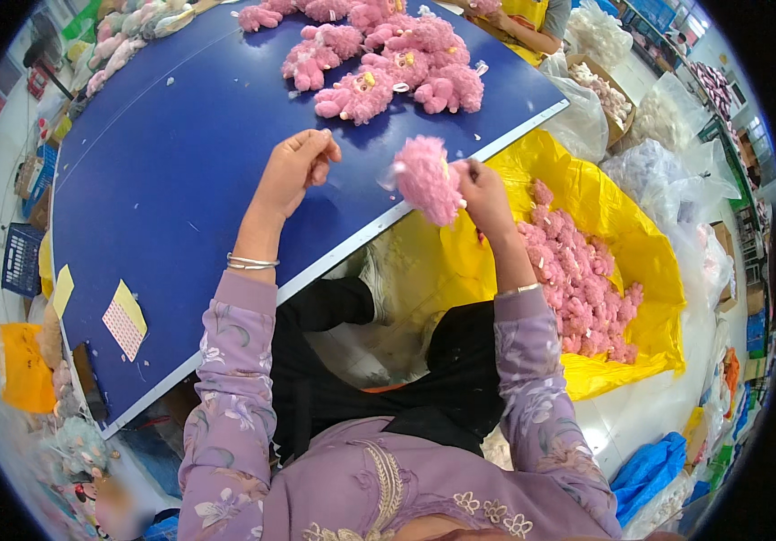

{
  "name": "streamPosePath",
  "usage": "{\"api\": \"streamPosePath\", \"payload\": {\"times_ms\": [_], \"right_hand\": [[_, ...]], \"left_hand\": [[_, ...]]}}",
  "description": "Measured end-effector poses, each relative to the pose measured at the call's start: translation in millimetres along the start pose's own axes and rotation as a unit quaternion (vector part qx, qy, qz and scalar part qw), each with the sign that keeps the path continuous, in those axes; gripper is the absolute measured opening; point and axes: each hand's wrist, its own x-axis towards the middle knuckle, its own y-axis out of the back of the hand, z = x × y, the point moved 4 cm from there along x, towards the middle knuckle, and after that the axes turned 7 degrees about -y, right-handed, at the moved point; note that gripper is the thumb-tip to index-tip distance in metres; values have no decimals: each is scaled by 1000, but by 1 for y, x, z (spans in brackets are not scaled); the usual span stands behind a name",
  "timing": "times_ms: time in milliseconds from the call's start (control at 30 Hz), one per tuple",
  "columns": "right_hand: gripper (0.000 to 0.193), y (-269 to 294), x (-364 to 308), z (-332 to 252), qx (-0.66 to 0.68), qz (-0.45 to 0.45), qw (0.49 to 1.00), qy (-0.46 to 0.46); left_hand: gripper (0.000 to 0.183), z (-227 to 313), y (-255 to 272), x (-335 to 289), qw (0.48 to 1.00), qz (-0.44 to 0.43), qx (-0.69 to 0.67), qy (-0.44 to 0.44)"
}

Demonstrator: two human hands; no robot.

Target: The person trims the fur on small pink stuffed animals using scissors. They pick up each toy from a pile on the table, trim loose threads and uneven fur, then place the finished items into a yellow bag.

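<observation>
My right hand (489, 197) grips a fluffy pink plush toy (430, 180) by one side, above the table's front edge. The toy is slightly blurred, and a pale tag-like bit shows at its left. Over the blue tabletop, my left hand (296, 171) is raised with its fingers curled and pressed together. Whether anything small sits between those fingertips I cannot make out. Beyond both hands lies a heap of similar pink plush toys (406, 68), some with yellow faces and white tags. On the table's left part is a sheet of small stickers (124, 323) with a yellow strip.
A large yellow sack (658, 298) full of pink plush pieces (577, 279) stands open at my right. Across the table, another person's arm (523, 34) shows. Clear plastic bags (667, 180) and an open carton (606, 90) stand further right. A blue crate (22, 260) is at the left.
</observation>
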Motion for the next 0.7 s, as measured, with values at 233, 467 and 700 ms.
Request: {"api": "streamPosePath", "payload": {"times_ms": [233, 467, 700], "right_hand": [[18, -18, -18, -10, -15, -82, 993, -85], [14, -5, -21, -31, 181, 4, 983, -38], [20, 5, -14, -22, 205, 1, 978, -39]], "left_hand": [[42, -22, 10, 10, 971, -214, -95, -45], [56, -11, -42, -19, 971, -188, -139, 37], [52, -22, -60, -23, 970, -234, 53, 30]]}}
